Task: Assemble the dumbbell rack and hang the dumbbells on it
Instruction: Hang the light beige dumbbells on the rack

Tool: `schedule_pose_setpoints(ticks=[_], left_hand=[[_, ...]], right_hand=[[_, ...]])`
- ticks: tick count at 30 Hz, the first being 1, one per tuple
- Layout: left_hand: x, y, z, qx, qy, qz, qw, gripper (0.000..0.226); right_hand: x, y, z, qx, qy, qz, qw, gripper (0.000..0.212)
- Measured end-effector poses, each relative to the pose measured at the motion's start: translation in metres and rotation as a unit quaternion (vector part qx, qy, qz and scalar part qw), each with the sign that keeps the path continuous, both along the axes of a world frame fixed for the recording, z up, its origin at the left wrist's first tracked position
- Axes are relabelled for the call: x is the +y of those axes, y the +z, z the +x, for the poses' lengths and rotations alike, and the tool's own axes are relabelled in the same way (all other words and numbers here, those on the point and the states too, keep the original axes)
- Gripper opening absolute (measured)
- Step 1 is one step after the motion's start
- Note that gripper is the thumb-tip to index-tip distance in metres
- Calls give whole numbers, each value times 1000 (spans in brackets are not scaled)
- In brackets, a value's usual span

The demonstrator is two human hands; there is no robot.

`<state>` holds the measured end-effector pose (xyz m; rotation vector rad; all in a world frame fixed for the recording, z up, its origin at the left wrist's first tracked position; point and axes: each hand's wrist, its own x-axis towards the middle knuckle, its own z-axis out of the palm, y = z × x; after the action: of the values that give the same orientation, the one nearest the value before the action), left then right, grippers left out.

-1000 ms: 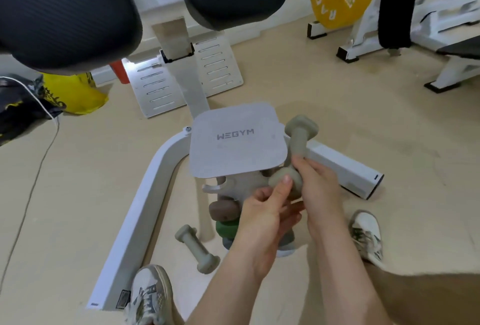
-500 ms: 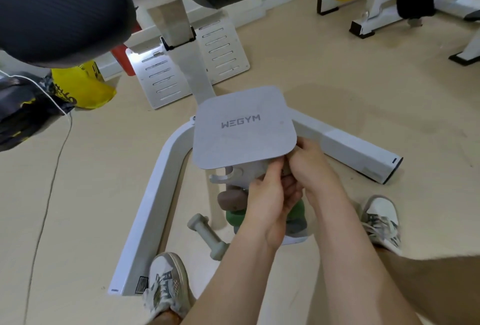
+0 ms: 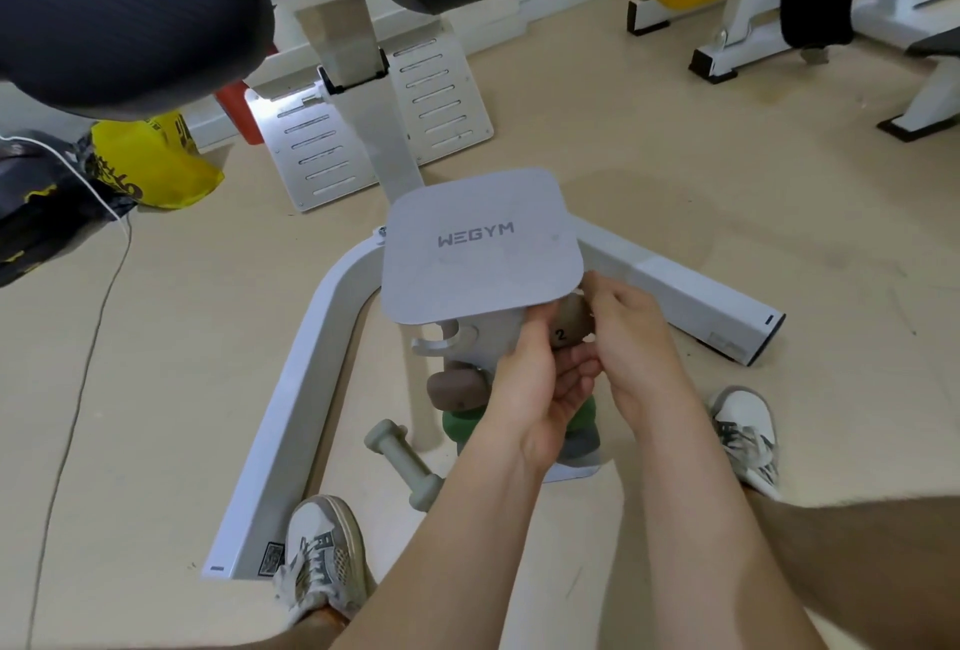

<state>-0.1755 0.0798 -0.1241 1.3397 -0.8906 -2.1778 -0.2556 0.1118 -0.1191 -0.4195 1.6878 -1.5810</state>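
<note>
Pale green-grey dumbbell [image 3: 402, 462]: loose on floor [image 3: 182, 389], left of grey dumbbell rack [image 3: 488, 337]. Left hand [image 3: 540, 389]: cupped beneath beige dumbbell marked 2 [image 3: 569, 324], thumb on it. Right hand [image 3: 634, 332]: fingers curled round its far head. Dumbbell between both, under square grey top plate [image 3: 483, 285]. Seat handle fully on rack before release.

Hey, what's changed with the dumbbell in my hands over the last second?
The left hand and right hand moved the beige dumbbell down and in, under the top plate; only its end marked 2 shows now. Both still hold it. The floor dumbbell, and the brown dumbbell and green dumbbell on the rack, stayed put.
</note>
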Motion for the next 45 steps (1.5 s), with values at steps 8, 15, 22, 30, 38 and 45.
schedule_pose_setpoints(ticks=[8,15,22,30,38,45], left_hand=[[-3,-11,7,-35,-30,-11,999,62],[-5,-9,9,-62,-45,-47,996,51],[-9,-4,10,-114,-50,-117,985,42],[-15,-8,14,-157,-89,-137,974,50],[-14,-12,13,-136,-78,-127,980,53],[-8,-4,12,-135,-75,-113,981,54]], right_hand=[[9,-24,-3,-128,-69,0,989,17],[3,-24,-22,-117,-27,41,992,7],[-2,-19,-21,-161,12,42,986,29],[-26,-8,-25,-75,78,119,987,21],[-49,-15,-34,-182,117,105,971,18],[-41,-12,-24,-192,80,64,976,19]])
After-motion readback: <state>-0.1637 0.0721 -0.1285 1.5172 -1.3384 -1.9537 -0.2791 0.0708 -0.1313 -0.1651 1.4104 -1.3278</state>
